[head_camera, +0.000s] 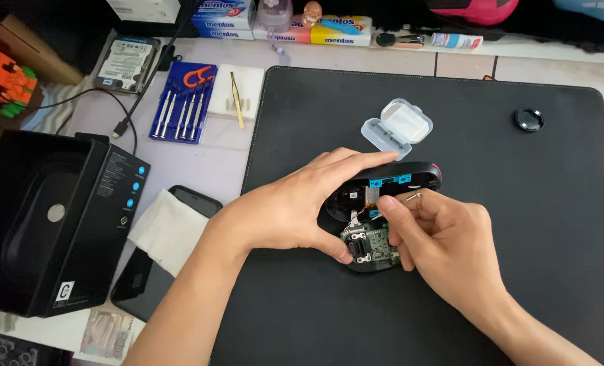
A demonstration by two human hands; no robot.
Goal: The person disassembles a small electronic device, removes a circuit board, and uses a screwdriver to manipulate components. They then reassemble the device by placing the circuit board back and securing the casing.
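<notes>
An opened black computer mouse (pixel 383 186) lies in the middle of a black desk mat (pixel 518 224), its green circuit board (pixel 378 245) exposed at the near end. My left hand (pixel 295 203) arches over the mouse's left side, thumb pressed by the board and fingers resting on the far shell. My right hand (pixel 444 237) grips a thin metal tool (pixel 413 197), likely tweezers, with its fingertips over the mouse's inner parts. A small clear plastic box (pixel 398 127) stands open just behind the mouse.
A blue screwdriver set (pixel 183 102) and brass tweezers on a white pad (pixel 237 91) lie at the back left. An empty black box (pixel 51 217), a phone under a white cloth (pixel 170 227), a hard drive (pixel 127 64) and a small black round cap (pixel 529 119) are around.
</notes>
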